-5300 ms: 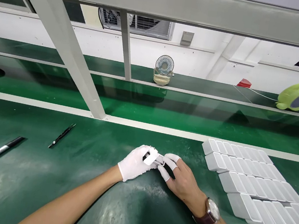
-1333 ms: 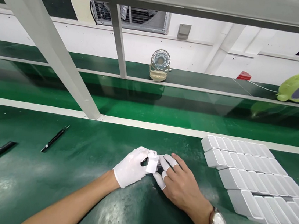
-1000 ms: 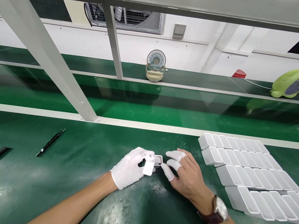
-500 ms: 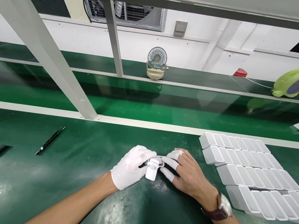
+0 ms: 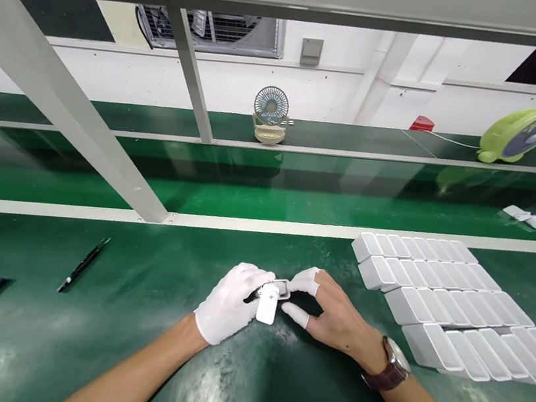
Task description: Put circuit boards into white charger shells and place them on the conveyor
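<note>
Small white frame-like piece with flap, apparently plastic | between the hands, over glossy dark-green benchtop | likely light, stiff, slick; flap may swing; best held by side rims | white-gloved left hand pinching left end | white-finger-capped right hand angled inward, thumb and index parted, contact unclear

Looks like a factory workshop, judging by the long green worktop, bolted grey metal frame, rows of identical white containers and gloved left hand.
</note>
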### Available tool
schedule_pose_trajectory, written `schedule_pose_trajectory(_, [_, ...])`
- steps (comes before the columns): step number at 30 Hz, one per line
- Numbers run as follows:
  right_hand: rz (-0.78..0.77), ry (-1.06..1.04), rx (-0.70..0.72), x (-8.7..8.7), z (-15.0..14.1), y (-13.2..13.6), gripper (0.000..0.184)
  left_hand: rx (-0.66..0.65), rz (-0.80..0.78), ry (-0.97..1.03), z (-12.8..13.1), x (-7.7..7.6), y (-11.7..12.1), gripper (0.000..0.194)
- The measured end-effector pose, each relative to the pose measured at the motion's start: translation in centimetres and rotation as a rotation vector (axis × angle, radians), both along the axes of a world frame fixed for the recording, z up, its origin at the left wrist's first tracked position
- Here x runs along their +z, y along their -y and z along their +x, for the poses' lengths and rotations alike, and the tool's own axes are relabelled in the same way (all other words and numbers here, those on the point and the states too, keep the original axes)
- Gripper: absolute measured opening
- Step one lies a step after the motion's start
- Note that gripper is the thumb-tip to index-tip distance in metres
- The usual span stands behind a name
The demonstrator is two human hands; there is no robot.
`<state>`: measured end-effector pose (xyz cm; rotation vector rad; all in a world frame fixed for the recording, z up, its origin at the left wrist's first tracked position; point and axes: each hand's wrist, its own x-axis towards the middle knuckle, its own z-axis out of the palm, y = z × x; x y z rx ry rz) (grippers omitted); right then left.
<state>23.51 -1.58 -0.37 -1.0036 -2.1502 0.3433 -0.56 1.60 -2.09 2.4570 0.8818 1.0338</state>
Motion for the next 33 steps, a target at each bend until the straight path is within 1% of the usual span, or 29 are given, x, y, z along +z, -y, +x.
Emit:
schedule_pose_trajectory(3, [0.024,0.031,-0.005,-0.1,-0.1,0.1,0.034,0.019,-0.004,0.009,-0.1,-0.3,0.0,0.044])
schedule_pose_trajectory(6, [0.057,0.133,-0.014,-0.5,-0.1,0.1,0.042,0.026,-0.023,0.015,-0.2,-0.7,-0.1,0.048])
schedule_pose_trajectory(9, [0.063,0.195,-0.017,-0.7,0.0,0.1,0.043,0.049,-0.082,0.026,-0.3,-1.0,-0.2,0.050])
schedule_pose_trajectory(13, [0.064,0.099,-0.061,-0.8,0.1,-0.1,0.038,0.072,-0.188,0.023,-0.2,-0.6,-0.2,0.046])
schedule_pose_trajectory(15, [0.082,0.085,-0.075,-0.9,0.1,-0.1,0.039,0.082,-0.239,0.006,-0.1,-0.3,-0.2,0.044])
schedule_pose_trajectory(18, [0.114,0.096,-0.035,-1.4,-0.2,-0.1,0.042,0.065,-0.267,-0.017,-0.2,-0.2,-0.2,0.043])
schedule_pose_trajectory(20, [0.110,0.084,-0.004,-1.7,-0.4,-0.1,0.039,0.063,-0.294,-0.032,-0.2,-0.3,-0.3,0.044])
schedule_pose_trajectory(23, [0.082,0.057,0.004,-2.1,-0.8,0.1,0.035,0.079,-0.361,-0.058,-0.2,-0.2,-0.5,0.041])
schedule_pose_trajectory(25, [0.049,0.031,0.007,-2.3,-0.9,0.2,0.038,0.080,-0.394,-0.064,-0.2,0.0,-0.6,0.040])
schedule_pose_trajectory(27, [0.012,0.008,0.019,-2.5,-1.1,0.3,0.041,0.072,-0.403,-0.071,-0.1,0.3,-0.7,0.040])
schedule_pose_trajectory(30, [-0.031,0.012,0.031,-2.6,-1.3,0.5,0.038,0.064,-0.420,-0.085,-0.2,0.6,-0.7,0.036])
schedule_pose_trajectory(31, [-0.041,0.018,0.027,-2.6,-1.3,0.5,0.037,0.063,-0.439,-0.077,-0.2,0.7,-0.7,0.041])
schedule_pose_trajectory(32, [-0.047,0.021,0.021,-2.6,-1.4,0.6,0.037,0.061,-0.463,-0.059,-0.2,0.7,-0.6,0.052])
schedule_pose_trajectory(33, [-0.048,0.024,0.017,-2.6,-1.5,0.6,0.036,0.058,-0.488,-0.034,-0.3,0.8,-0.6,0.067])
